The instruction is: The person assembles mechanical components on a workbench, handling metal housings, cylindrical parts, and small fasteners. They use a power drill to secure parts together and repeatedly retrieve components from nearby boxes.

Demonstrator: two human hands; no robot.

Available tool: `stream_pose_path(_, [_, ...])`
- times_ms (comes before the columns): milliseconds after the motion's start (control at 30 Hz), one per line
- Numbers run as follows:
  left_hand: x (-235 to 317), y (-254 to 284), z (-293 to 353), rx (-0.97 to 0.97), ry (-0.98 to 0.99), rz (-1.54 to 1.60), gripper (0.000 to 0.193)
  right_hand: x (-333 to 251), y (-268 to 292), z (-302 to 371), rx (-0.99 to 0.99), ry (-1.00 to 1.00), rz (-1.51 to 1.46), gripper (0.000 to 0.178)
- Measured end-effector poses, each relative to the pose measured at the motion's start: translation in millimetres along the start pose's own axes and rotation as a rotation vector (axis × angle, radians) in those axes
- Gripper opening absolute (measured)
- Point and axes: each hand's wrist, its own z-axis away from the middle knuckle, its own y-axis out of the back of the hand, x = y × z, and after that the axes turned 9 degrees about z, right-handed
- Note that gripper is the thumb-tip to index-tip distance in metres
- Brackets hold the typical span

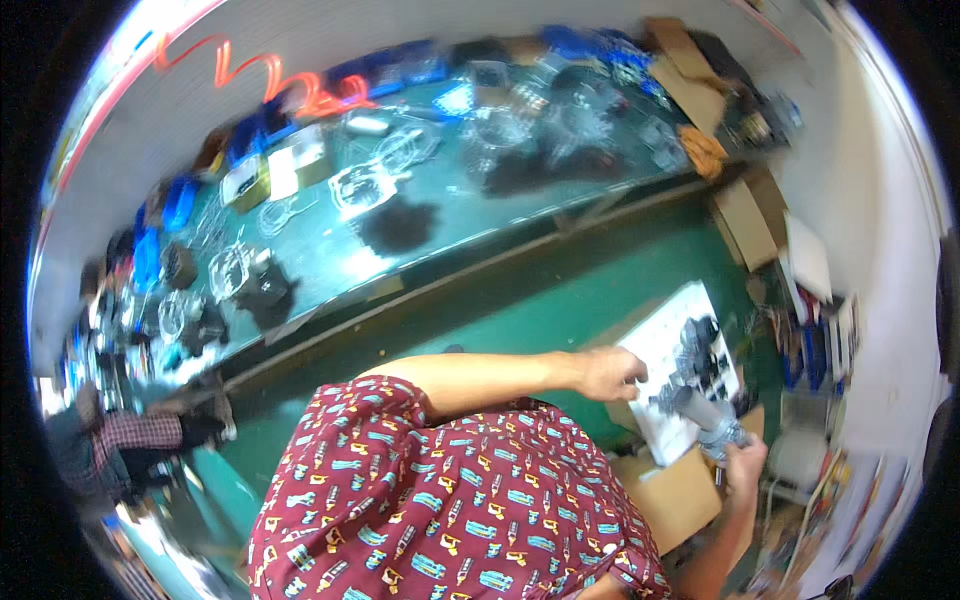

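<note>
The grey, cylindrical, rigid-looking part [706, 412] is held over the near end of the white, flat, rectangular panel [665, 318], to the right of the person; the right-hand grip [745, 466] is closed about its near, right end, so that the body points away to the far left of the fingers; a cluster of dark, irregular parts [697, 345] is seen on the panel just beyond it.

By its look, the cylinder is judged stiff, fairly light and smooth enough to slip; it would best be taken round the thick of its body, with the narrower end spared from strain.

The left-hand grip [610, 374] is placed at the panel's left edge, apart from the cylinder, with its fingers curled; because of the blur, it cannot be told whether the edge is pinched or only touched; a brown cardboard box [675, 495] is set nearer, below the panel.
</note>
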Motion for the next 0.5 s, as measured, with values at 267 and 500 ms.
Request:
stream_pose_path(267, [-26,43,116,0.426,0.423,-0.082,0.044,-231,-267,19,-0.497,0.53,-0.043,0.012])
stream_pose_path(500, [-55,47,237,1.24,0.539,0.19,0.043,-351,-383,119,-0.819,0.914,0.176,0.01])
